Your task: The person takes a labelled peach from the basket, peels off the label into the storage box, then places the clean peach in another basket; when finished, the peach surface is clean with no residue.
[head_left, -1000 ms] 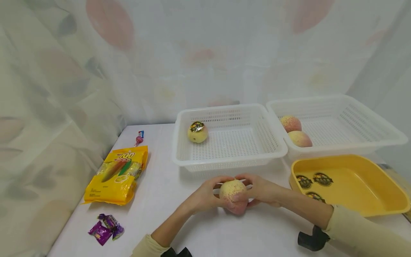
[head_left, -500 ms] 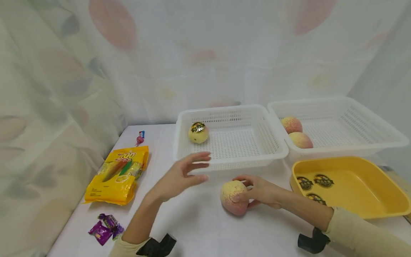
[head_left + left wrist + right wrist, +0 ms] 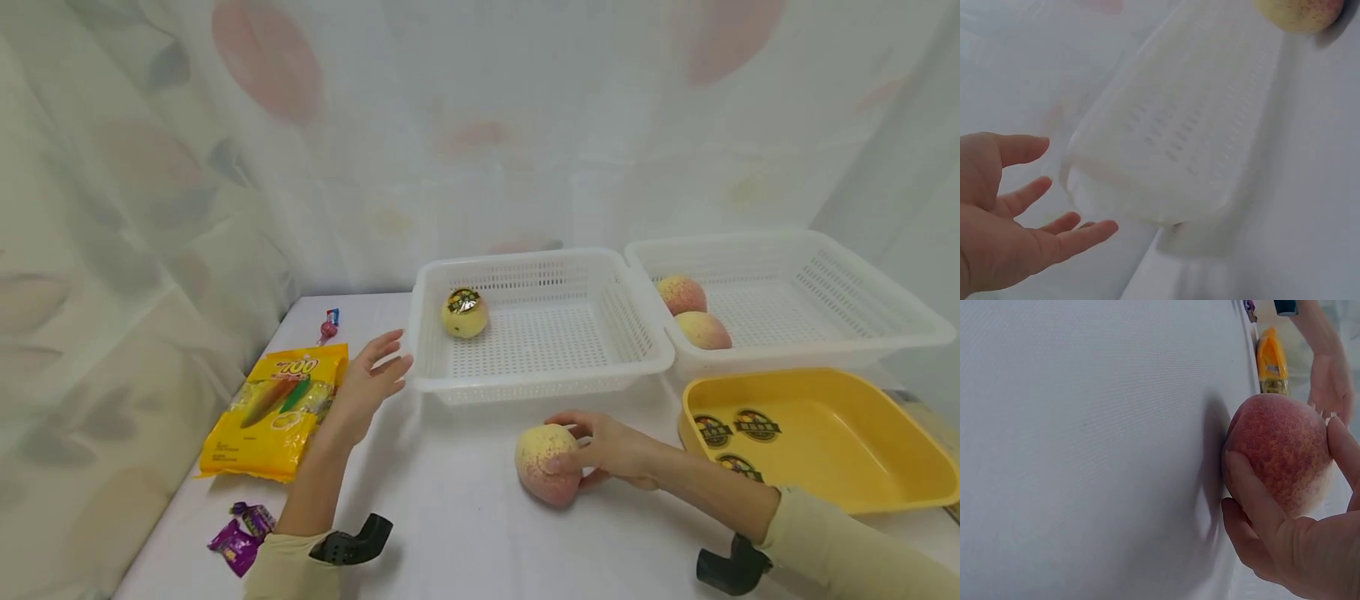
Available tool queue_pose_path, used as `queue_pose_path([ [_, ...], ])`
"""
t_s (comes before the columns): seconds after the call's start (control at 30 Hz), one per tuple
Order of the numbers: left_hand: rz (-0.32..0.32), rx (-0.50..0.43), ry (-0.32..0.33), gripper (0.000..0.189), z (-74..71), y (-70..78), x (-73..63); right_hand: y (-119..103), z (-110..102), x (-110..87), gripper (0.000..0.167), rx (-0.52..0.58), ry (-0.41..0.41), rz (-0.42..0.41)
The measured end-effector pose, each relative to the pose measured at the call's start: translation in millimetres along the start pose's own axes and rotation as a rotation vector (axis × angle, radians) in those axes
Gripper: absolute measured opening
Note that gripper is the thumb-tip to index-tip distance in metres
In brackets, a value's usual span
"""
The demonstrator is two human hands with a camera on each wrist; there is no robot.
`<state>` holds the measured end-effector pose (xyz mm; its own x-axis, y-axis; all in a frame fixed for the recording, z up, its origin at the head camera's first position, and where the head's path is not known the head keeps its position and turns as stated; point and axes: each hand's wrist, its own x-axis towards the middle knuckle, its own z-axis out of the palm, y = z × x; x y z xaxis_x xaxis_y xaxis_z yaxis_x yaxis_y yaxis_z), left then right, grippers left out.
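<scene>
My right hand (image 3: pixel 611 450) grips a yellow and pink peach (image 3: pixel 547 465) from its right side, low over the white table; thumb and fingers curl round it in the right wrist view too, where the peach (image 3: pixel 1282 450) shows its red side. With fingers spread and nothing in them, my left hand (image 3: pixel 367 387) is raised just left of the middle white basket (image 3: pixel 540 379). In that basket lies one peach (image 3: pixel 465 321) with a black and gold sticker on it. Two more peaches (image 3: pixel 703 331) lie at the left end of the right white basket (image 3: pixel 817 342).
A yellow tray (image 3: pixel 840 433) with several black stickers (image 3: pixel 756 424) inside stands at the right. On the left are a yellow candy bag (image 3: pixel 270 408), purple wrapped candies (image 3: pixel 236 546) and a lollipop (image 3: pixel 328 327). Patterned curtain (image 3: pixel 480 125) borders the table behind.
My left hand has let go of the peach and moved left and upward, close to the candy bag. The right hand keeps its hold on the peach in the same place.
</scene>
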<state>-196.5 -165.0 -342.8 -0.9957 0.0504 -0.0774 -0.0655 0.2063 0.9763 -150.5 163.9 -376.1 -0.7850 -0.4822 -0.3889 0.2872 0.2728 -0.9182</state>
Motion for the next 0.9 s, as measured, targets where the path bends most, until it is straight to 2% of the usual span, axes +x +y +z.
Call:
queue_pose_path([
  [0.1, -0.028, -0.058, -0.089, 0.057, 5.6, -8.7, 5.0, 1, 0, -0.1, 0.066, 0.004, 0.0, 0.0],
  [0.2, -0.032, -0.111, -0.135, 0.058, 12.1, -14.1, 8.0, 1, 0, -0.5, 0.065, 0.01, -0.001, -0.005],
  [0.33, -0.022, -0.147, -0.141, 0.057, 16.8, -16.0, 8.3, 1, 0, -1.6, 0.065, 0.018, 0.0, -0.014],
  [0.6, -0.041, -0.142, -0.144, 0.058, 15.9, -16.2, 7.5, -1, -7, -4.0, 0.066, 0.035, -0.016, -0.022],
  [0.73, -0.048, -0.153, -0.151, 0.058, 14.8, -17.7, 8.2, -18, -24, -13.6, 0.066, 0.025, -0.041, -0.056],
  [0.9, -0.038, -0.163, -0.159, 0.059, 14.0, -16.8, 8.5, -55, -57, -34.7, 0.067, -0.019, -0.05, -0.15],
])
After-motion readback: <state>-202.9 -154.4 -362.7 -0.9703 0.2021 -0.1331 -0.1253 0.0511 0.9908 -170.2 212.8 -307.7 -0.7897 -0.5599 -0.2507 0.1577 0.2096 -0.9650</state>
